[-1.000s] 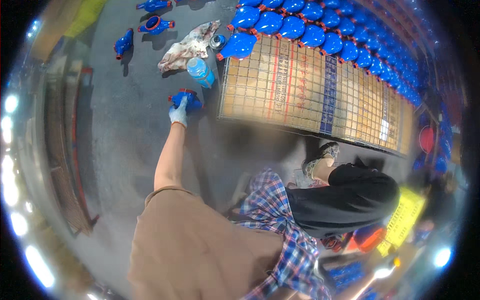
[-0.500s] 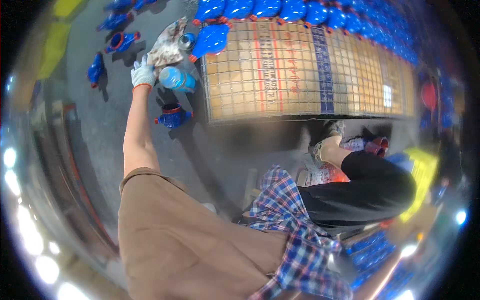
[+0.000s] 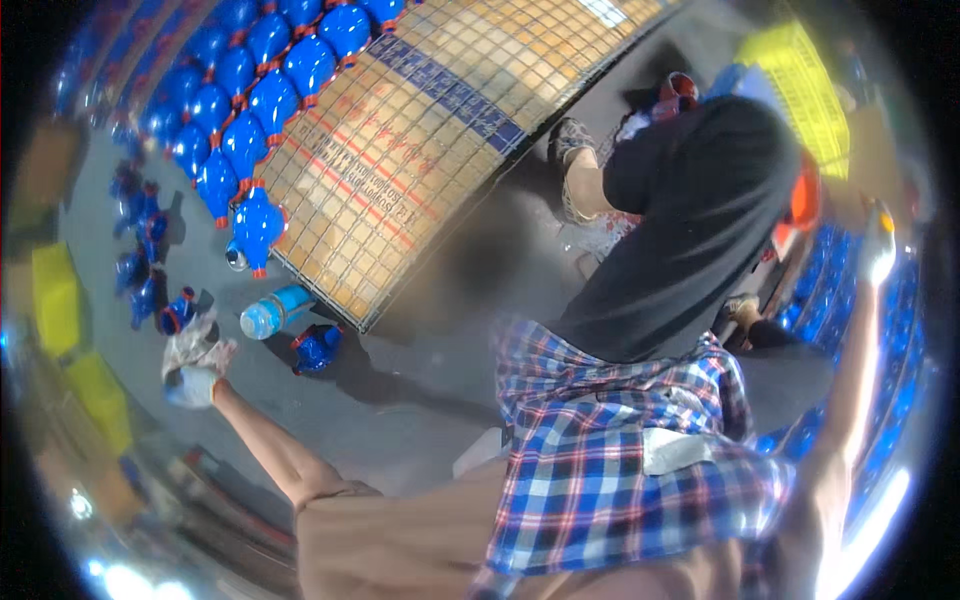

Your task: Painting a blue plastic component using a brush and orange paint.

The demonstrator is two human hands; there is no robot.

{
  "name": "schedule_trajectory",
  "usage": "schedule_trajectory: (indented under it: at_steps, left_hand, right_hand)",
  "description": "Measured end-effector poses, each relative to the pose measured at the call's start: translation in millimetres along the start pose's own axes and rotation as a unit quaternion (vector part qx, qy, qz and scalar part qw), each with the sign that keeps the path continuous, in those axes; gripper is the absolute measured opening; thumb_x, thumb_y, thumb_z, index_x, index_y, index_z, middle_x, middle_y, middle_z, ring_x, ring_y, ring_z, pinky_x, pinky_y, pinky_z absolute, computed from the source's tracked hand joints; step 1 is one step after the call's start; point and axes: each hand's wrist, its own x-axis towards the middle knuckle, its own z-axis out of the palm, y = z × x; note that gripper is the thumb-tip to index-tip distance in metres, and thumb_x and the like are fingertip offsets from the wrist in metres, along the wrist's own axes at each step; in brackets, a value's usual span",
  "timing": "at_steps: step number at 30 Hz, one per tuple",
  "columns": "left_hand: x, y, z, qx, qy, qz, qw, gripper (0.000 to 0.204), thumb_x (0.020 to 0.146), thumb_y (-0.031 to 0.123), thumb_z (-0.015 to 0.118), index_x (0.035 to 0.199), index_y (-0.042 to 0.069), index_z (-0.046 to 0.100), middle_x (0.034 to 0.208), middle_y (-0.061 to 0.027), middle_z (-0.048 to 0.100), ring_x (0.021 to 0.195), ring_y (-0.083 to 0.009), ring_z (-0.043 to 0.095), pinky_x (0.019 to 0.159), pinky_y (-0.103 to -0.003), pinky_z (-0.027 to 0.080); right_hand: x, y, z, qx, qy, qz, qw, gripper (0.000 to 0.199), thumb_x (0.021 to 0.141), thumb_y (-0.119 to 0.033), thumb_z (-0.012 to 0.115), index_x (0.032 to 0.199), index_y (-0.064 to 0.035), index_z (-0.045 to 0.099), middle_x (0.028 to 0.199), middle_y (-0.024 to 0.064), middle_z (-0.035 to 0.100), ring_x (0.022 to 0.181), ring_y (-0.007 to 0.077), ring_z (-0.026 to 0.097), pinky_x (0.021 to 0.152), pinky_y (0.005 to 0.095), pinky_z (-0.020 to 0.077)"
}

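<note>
My left hand [image 3: 192, 384], in a pale glove, reaches out to the left and lies against a crumpled whitish rag [image 3: 196, 338] on the grey floor. Whether its fingers grip the rag is unclear. A light-blue bottle [image 3: 274, 312] lies just right of the rag, and a small blue part with red trim [image 3: 318, 348] sits beside it. My right arm stretches up along the right rim. My right hand [image 3: 880, 252] is gloved, and too blurred to show a grip.
A wire-mesh rack [image 3: 420, 150] over cardboard carries rows of blue parts [image 3: 250, 90] along its far edge. More blue parts [image 3: 140, 270] lie loose at the left. A person in a black top [image 3: 700, 210] crouches ahead. Yellow crates [image 3: 800, 80] stand beyond.
The view has swung, so the rack now tilts up and to the right. My left hand stays by the rag and bottle. My right arm has come into view, raised at the right.
</note>
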Motion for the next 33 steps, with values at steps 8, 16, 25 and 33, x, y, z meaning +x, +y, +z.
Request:
schedule_trajectory:
  at_steps: [8,16,25,33]
  left_hand:
    - [-49.8,361.0,-134.9,-0.337,-0.246,0.196,0.887,0.02,0.092,0.015,0.059,0.1,-0.002,0.066,0.098,-0.0118,0.068,0.086,-0.0228,0.062,0.082,-0.033,0.05]
    - [-107.9,505.7,-116.2,-0.413,-0.326,0.286,0.801,0.018,0.092,0.01,0.061,0.102,-0.004,0.058,0.1,-0.0056,0.058,0.095,-0.016,0.053,0.09,-0.029,0.041]
    - [-231.0,708.8,-122.9,-0.347,-0.494,0.624,0.496,0.032,0.087,0.007,0.061,0.118,0.0,0.058,0.116,-0.0155,0.064,0.11,-0.0222,0.062,0.096,-0.032,0.045]
    - [-364.1,735.3,35.6,-0.233,-0.339,0.852,0.324,0.019,0.079,0.022,0.064,0.09,0.008,0.064,0.084,-0.014,0.063,0.082,-0.0346,0.06,0.071,-0.045,0.047]
  right_hand:
    - [-39.7,-39.2,0.7,0.201,0.119,0.113,0.966,0.026,0.093,-0.013,0.063,0.114,0.0008,0.065,0.11,0.0073,0.069,0.099,0.0112,0.062,0.09,0.0244,0.0457]
    - [-90.5,-99.6,1.0,0.311,0.189,0.135,0.922,0.026,0.09,-0.009,0.066,0.114,-0.0005,0.066,0.111,0.0057,0.067,0.1,0.0106,0.059,0.091,0.0243,0.0443]
    - [-70.8,-131.4,-35.4,0.31,0.231,0.061,0.92,0.024,0.089,-0.01,0.067,0.112,-0.0027,0.068,0.103,0.0018,0.069,0.089,0.0058,0.059,0.08,0.0212,0.0476]
    - [-92.1,-189.6,-57.4,0.301,0.212,0.135,0.92,0.022,0.089,-0.002,0.065,0.111,0.0015,0.066,0.11,0.0085,0.067,0.1,0.0141,0.061,0.09,0.0271,0.0468]
